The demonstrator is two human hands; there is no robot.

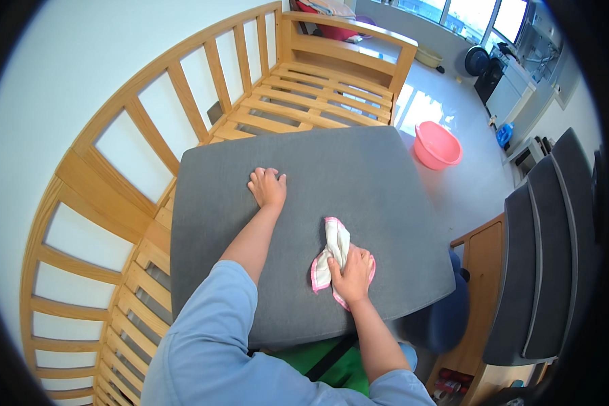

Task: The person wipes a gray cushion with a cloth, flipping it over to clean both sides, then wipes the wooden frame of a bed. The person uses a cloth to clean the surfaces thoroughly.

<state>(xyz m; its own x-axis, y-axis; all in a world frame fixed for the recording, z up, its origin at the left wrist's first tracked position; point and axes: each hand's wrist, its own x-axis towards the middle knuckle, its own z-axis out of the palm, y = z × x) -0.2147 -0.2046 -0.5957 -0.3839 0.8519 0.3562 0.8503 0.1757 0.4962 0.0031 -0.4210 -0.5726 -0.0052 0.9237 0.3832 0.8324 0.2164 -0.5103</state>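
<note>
A large dark grey upholstered cushion (385, 188) lies in front of me, partly over the slats of a wooden sofa frame. My left hand (268, 188) rests on its upper left part, fingers bent and thumb apart, with nothing seen in it. Lower and to the right, my right hand (354, 274) grips a crumpled white cloth (337, 241) with pink edging and presses it against the cushion's top. Part of the cloth is hidden beneath that hand.
The slatted wooden frame (264, 109) runs along the white wall at left. A pink plastic basin (438, 146) stands on the shiny floor. Several grey cushions (530, 254) stand upright on a wooden piece at right. A blue seat (439, 319) is partly under the cushion's right edge.
</note>
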